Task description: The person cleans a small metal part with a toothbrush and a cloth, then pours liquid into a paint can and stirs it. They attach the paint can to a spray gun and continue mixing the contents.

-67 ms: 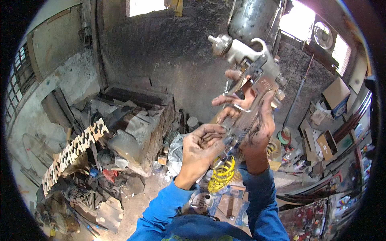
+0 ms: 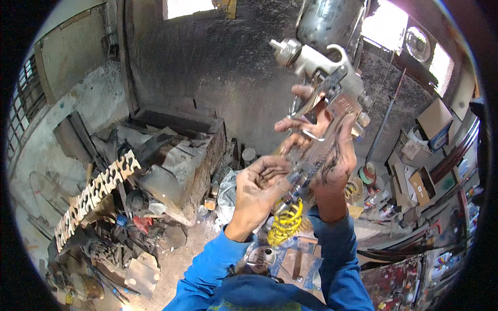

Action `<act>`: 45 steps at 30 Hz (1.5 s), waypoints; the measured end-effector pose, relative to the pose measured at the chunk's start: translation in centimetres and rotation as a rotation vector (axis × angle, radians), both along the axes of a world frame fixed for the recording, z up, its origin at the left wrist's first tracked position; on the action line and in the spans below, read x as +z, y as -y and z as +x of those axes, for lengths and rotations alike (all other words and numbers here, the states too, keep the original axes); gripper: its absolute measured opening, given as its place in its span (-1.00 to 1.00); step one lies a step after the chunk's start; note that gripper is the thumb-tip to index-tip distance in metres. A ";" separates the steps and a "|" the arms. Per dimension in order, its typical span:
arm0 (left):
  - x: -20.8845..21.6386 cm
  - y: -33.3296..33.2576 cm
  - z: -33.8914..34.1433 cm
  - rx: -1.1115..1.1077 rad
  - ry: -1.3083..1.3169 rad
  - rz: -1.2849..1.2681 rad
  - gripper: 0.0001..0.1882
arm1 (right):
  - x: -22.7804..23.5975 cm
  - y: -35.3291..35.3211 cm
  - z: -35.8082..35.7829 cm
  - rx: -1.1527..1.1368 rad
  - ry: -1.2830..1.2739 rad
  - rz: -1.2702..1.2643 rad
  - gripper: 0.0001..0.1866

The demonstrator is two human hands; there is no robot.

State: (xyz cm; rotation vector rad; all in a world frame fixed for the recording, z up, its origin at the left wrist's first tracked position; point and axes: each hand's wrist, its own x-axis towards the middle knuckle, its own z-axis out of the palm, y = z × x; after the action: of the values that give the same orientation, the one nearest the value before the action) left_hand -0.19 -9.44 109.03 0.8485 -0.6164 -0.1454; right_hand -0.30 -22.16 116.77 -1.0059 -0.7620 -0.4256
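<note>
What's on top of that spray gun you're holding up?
A dull grey metal cup sits on top of the spray gun. Its upper end runs out of the picture, so any lid or contents cannot be seen.

The spray gun (image 2: 332, 78) was bare metal, dull silver and scuffed, its cup (image 2: 329, 20) a darker, smudged metal. The coiled hose (image 2: 285, 223) looked like glossy yellow plastic. Both sleeves (image 2: 218, 264) were matt blue cloth. The wall (image 2: 233, 67) behind was rough and sooty.

Cluttered workshop – scrap metal (image 2: 171, 171), sooty wall (image 2: 228, 67)
</note>
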 end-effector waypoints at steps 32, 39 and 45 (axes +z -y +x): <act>-3.8 -0.1 8.0 -0.034 -0.143 0.049 -0.29 | -0.2 9.8 11.4 -1.656 0.168 -0.491 -0.33; -26.4 -9.7 11.0 0.470 -0.394 0.648 -0.36 | -1.6 18.3 23.2 -1.950 -0.060 -0.644 -0.29; -35.1 -11.2 11.9 0.391 -0.530 0.930 -0.39 | -2.1 20.4 29.5 -2.040 -0.048 -0.684 -0.29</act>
State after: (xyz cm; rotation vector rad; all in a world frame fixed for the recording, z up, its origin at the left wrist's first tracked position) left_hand 11.73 1.78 73.95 1.7321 0.1698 -0.2963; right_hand 29.18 -42.60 114.69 -2.2073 0.5418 -1.9139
